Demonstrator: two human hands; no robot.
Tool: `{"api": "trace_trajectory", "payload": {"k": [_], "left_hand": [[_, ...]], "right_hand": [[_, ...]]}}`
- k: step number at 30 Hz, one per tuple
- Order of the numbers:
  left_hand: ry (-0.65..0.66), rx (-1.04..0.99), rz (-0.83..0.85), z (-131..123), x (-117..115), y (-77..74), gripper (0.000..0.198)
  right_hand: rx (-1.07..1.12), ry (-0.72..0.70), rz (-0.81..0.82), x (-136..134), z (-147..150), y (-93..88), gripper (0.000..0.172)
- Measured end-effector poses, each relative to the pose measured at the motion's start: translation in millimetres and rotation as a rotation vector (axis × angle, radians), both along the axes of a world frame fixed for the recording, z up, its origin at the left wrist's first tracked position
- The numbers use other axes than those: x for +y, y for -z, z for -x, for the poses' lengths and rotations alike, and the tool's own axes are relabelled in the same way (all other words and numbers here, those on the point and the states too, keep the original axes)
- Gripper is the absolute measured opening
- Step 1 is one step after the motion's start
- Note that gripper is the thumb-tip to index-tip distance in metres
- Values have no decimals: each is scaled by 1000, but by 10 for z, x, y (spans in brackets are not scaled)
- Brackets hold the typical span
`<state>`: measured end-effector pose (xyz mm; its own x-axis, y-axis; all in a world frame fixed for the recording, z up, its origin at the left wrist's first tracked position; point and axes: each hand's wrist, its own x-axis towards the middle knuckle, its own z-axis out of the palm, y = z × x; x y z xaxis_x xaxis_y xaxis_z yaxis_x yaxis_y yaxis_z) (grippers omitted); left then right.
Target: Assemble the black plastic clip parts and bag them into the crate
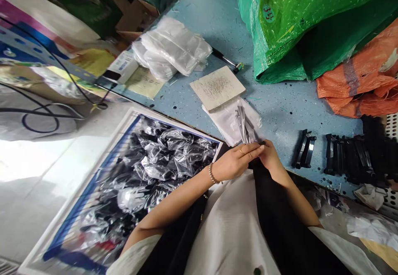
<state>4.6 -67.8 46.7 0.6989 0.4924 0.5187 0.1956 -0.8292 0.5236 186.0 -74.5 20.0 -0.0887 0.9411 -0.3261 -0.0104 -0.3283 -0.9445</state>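
Note:
My left hand (pixel 239 161), with a beaded bracelet at the wrist, meets my right hand (pixel 269 155) at the table's front edge. Between them they pinch the near end of a crinkled clear plastic bag (pixel 244 126). Thin grey streaks run along it; whether these are folds or contents I cannot tell. Beneath it lie flat clear bags (pixel 222 122), partly covered by a speckled tan square pad (pixel 217 87). To the right, a pair of black plastic parts (pixel 304 149) stands apart from a larger row of black parts (pixel 350 156).
At left below the table, a white-framed crate (pixel 126 119) holds many bagged black pieces (pixel 161 154). Folded white bags (pixel 178 45) and a black-handled tool (pixel 228 60) lie farther back. A green sack (pixel 280 30) and an orange sack (pixel 357 71) occupy the right rear.

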Motion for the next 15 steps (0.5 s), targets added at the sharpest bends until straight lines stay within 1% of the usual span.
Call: {"api": "trace_trajectory", "payload": {"k": [2, 4, 6, 7, 9, 10, 11, 12, 13, 15], "left_hand": [[-70, 4, 29, 30, -124, 24, 60], [-152, -63, 62, 55, -215, 91, 51], [-279, -189, 89, 52, -261, 139, 45], [-360, -234, 95, 43, -260, 137, 47], [-493, -208, 101, 38, -217, 67, 53], [-513, -149, 101, 60, -186, 2, 50], [-494, -76, 106, 110, -159, -75, 42], [-459, -2, 122, 197, -147, -156, 32], [-434, 56, 145, 324, -155, -228, 26], [-439, 163, 234, 695, -245, -312, 27]], "right_hand": [[-134, 47, -65, -63, 21, -112, 16], [-227, 36, -98, -108, 76, -190, 17], [-224, 11, -83, -128, 168, -215, 21], [-211, 5, -78, -131, 223, -212, 24], [-218, 6, -115, -137, 335, -194, 26], [-224, -2, -153, -144, 380, -189, 27], [-216, -25, -191, -154, 411, -191, 27], [-190, -68, -220, -166, 420, -204, 29], [-152, -136, -233, -179, 401, -229, 32], [-104, -271, -220, -204, 257, -314, 39]]}}
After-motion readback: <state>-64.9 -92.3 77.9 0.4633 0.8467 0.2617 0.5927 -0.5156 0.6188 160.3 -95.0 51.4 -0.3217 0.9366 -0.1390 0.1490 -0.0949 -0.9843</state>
